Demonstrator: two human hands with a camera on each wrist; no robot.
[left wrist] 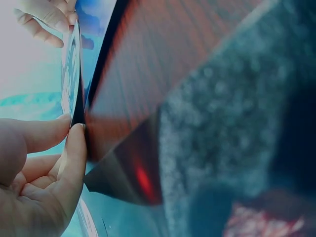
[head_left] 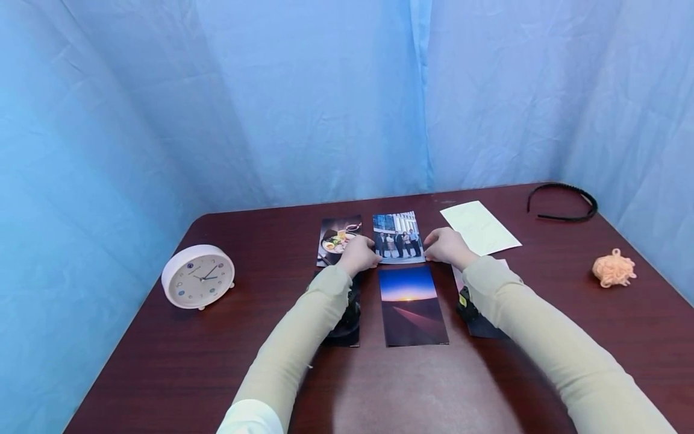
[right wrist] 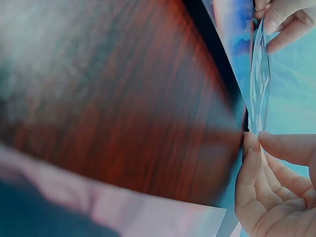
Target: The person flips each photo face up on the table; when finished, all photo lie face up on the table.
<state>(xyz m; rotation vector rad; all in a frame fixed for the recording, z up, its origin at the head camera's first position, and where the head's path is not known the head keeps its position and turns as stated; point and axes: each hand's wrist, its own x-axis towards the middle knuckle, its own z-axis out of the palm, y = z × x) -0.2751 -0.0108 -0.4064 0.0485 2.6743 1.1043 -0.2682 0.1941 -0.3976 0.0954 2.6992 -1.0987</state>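
A photo of a group of people before a building (head_left: 400,242) is pinched by both hands at its near corners. My left hand (head_left: 359,255) grips the left corner, thumb and fingertips on either side of the edge in the left wrist view. On the right corner my right hand (head_left: 449,246) does the same, as the right wrist view shows. Just below lies a sunset photo (head_left: 412,304). A photo of a noodle bowl (head_left: 340,238) sits left of the held one, partly behind my left hand. A darker photo (head_left: 349,334) is mostly covered by my left forearm.
Another photo (head_left: 484,328) lies partly under my right forearm. Behind my right hand is a pale sheet (head_left: 481,228). A white clock (head_left: 198,277) stands at the left; a black headband (head_left: 564,216) and a peach yarn piece (head_left: 614,269) lie at the right. Curtains (head_left: 325,102) surround the table.
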